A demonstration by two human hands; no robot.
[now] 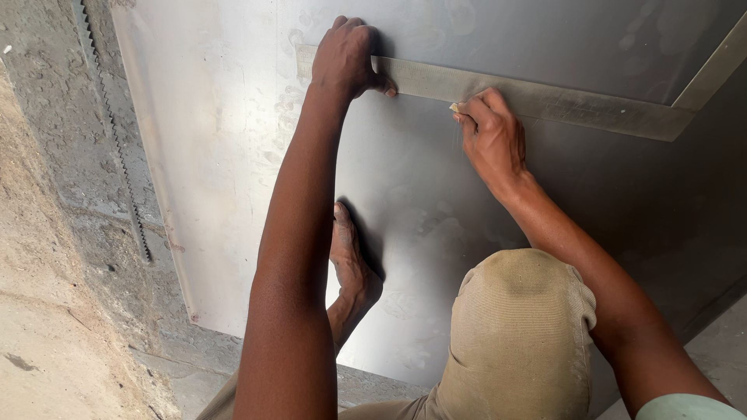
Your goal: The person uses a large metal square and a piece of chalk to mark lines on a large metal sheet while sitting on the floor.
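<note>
Rough concrete floor [54, 311] runs down the left, with a big grey metal sheet [233, 155] lying flat on it and filling most of the view.

Your left hand [346, 58] is at the far side, fingers curled down and pressing the left end of a steel square [545, 99] onto the sheet; it pins the blade rather than gripping it. Your right hand [490, 136] sits just right of it, fingertips pinched tight on a small pale marker [454, 107], its tip touching the sheet at the near edge of the square. What kind of marker it is, I cannot tell.

The square's long blade runs left to right, and its other arm heads off to the far right corner. It looks stiff, thin and slippery on bare metal, so hold it by pressing flat from above.

The sheet looks heavy, rigid and sharp-edged. Your bare foot [350, 257] rests on it nearer in, your knee [521, 327] to the right. A toothed strip [117, 140] lies on the concrete, left of the sheet.
</note>
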